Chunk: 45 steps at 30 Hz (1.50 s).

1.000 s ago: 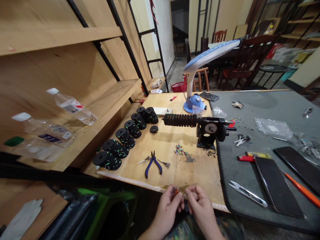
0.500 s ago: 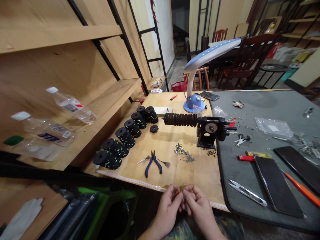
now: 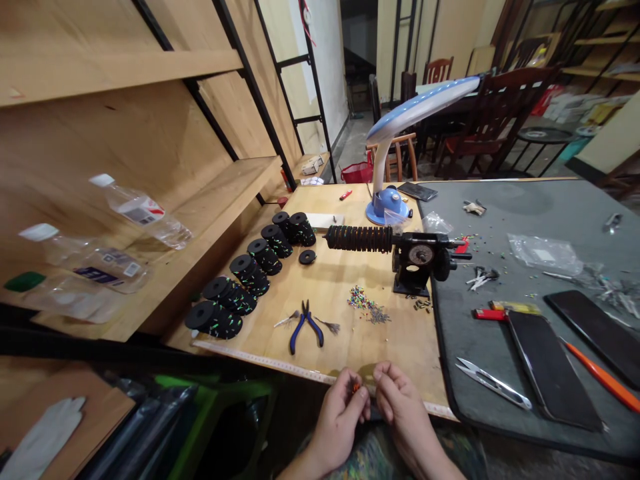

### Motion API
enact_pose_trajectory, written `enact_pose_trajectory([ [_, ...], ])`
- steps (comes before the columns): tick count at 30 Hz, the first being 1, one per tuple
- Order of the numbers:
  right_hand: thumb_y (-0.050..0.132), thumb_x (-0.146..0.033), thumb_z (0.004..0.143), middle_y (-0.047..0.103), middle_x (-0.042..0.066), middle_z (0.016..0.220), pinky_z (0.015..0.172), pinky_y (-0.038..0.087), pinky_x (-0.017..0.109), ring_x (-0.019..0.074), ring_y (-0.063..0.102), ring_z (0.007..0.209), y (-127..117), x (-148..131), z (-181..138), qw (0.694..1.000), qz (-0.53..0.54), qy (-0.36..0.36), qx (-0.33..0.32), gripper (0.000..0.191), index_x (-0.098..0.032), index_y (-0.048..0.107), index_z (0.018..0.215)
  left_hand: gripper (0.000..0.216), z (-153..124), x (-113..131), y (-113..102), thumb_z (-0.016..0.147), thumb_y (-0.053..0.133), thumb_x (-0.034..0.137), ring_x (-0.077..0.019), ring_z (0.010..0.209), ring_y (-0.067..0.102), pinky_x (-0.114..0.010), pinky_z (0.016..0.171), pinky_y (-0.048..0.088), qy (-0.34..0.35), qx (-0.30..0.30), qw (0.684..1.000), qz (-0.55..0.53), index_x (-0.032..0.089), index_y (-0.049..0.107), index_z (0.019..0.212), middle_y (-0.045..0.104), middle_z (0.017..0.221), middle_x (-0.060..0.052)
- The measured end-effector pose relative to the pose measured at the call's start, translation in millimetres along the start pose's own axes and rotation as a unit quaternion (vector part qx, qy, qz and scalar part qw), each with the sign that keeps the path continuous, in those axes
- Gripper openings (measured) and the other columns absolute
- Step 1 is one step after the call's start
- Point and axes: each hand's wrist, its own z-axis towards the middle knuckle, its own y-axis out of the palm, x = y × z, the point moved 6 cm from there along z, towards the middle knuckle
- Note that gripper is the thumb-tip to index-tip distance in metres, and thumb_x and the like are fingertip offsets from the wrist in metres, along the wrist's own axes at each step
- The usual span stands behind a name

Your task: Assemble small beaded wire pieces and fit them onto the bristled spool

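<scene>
My left hand (image 3: 340, 420) and my right hand (image 3: 400, 413) meet at the near edge of the wooden table (image 3: 345, 307), both with fingers pinched together. Between the left fingertips shows a small orange-and-dark bead piece (image 3: 355, 386). What the right fingers pinch is too small to make out. Blue-handled pliers (image 3: 306, 325) lie just beyond the hands. A pile of coloured beads (image 3: 365, 303) lies to their right. A black winding machine (image 3: 417, 263) with a bead-wound shaft (image 3: 359, 239) stands farther back.
Rows of black spools (image 3: 240, 293) run along the table's left side. A grey mat (image 3: 525, 267) on the right carries snips (image 3: 493, 383), phones (image 3: 550, 370), a red lighter (image 3: 484, 314) and plastic bags. A blue desk lamp (image 3: 395, 160) stands behind. Water bottles (image 3: 140, 213) lie on the left shelf.
The hands have stayed at the table's near edge, their fingertips closing together and shifting slightly. Nothing on the table has moved.
</scene>
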Motion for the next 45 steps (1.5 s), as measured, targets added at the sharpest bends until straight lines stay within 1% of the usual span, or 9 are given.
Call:
enact_pose_trajectory([
  [3,0.071,-0.06,0.066,0.03,-0.016,0.038,0.037,0.014,0.017,0.0037,0.017,0.033,-2.7,-6.2,-0.5,1.0,-0.009,-0.009,0.01,0.046,-0.02,0.052,0.073,0.034,-0.3,2.1,-0.6,0.083,0.059,0.051,-0.0117,0.055,0.047,-0.024,0.055,0.038,0.004,-0.007,1.0,-0.009,0.02,0.048,0.076,0.05,0.058,0.004],
  [9,0.069,-0.067,0.064,0.027,-0.016,0.039,0.035,0.012,0.017,0.0037,0.017,0.033,-2.0,-11.5,-1.1,0.998,-0.058,-0.021,-0.007,0.051,-0.021,0.049,0.072,0.028,-0.7,3.5,-4.6,0.073,0.074,0.035,-0.011,0.058,0.049,-0.023,0.056,0.04,-0.004,0.018,0.999,-0.037,0.019,0.054,0.082,0.053,0.068,0.004],
  [16,0.066,-0.069,0.066,0.026,-0.014,0.042,0.035,0.013,0.017,0.0042,0.019,0.035,-4.3,-6.6,-0.7,0.997,-0.075,-0.024,-0.017,0.051,-0.022,0.046,0.071,0.018,3.8,5.1,-2.5,0.078,0.063,0.031,-0.0131,0.052,0.052,-0.024,0.052,0.041,-0.035,0.001,0.999,-0.02,0.018,0.053,0.072,0.057,0.057,0.001],
  [23,0.064,-0.072,0.066,0.025,-0.014,0.045,0.037,0.012,0.018,0.0052,0.019,0.038,-2.7,-5.5,-1.1,0.995,-0.091,-0.028,-0.025,0.053,-0.022,0.045,0.072,0.011,5.5,13.4,-9.4,0.074,0.061,0.016,-0.0136,0.057,0.051,-0.023,0.056,0.04,0.019,0.047,0.993,0.11,0.017,0.056,0.065,0.056,0.059,0.001],
  [28,0.063,-0.068,0.07,0.031,-0.012,0.049,0.041,0.019,0.018,0.0069,0.025,0.042,2.4,-14.0,-4.8,0.992,-0.117,-0.036,-0.041,0.049,-0.021,0.048,0.072,0.009,7.4,14.3,-10.0,0.078,0.061,0.021,-0.0161,0.062,0.057,-0.023,0.058,0.043,0.017,0.045,0.991,0.128,0.015,0.064,0.072,0.063,0.065,-0.003],
  [33,0.061,-0.051,0.079,0.046,-0.006,0.06,0.054,0.035,0.023,0.0114,0.04,0.055,1.0,-26.6,-6.7,0.965,-0.239,-0.088,-0.067,0.033,-0.018,0.058,0.077,0.013,9.0,26.2,-17.9,0.079,0.06,0.024,-0.019,0.073,0.062,-0.026,0.068,0.048,0.06,0.045,0.985,0.157,0.014,0.067,0.085,0.068,0.076,-0.005],
  [36,0.056,-0.043,0.083,0.036,-0.008,0.055,0.051,0.03,0.023,0.0109,0.035,0.051,0.9,-26.4,-8.1,0.943,-0.307,-0.091,-0.089,0.028,-0.018,0.055,0.07,0.018,10.0,37.1,-23.8,0.084,0.056,0.026,-0.0173,0.071,0.059,-0.025,0.065,0.046,0.092,0.047,0.973,0.205,0.015,0.065,0.095,0.064,0.077,-0.003],
  [38,0.051,-0.038,0.085,0.033,-0.009,0.054,0.05,0.028,0.023,0.0111,0.033,0.051,2.1,-28.5,-10.5,0.928,-0.343,-0.11,-0.093,0.025,-0.019,0.051,0.068,0.019,12.0,43.0,-25.3,0.088,0.051,0.029,-0.0164,0.068,0.058,-0.024,0.062,0.044,0.109,0.042,0.965,0.234,0.016,0.064,0.09,0.062,0.074,-0.002],
  [45,0.045,-0.023,0.083,0.036,-0.007,0.056,0.051,0.028,0.024,0.012,0.038,0.052,8.7,-42.7,-19.0,0.884,-0.413,-0.199,-0.091,0.015,-0.021,0.044,0.068,0.026,19.2,52.0,-24.1,0.095,0.038,0.031,-0.0148,0.06,0.055,-0.024,0.057,0.039,0.158,0.081,0.939,0.294,0.017,0.06,0.09,0.06,0.071,-0.001],
])
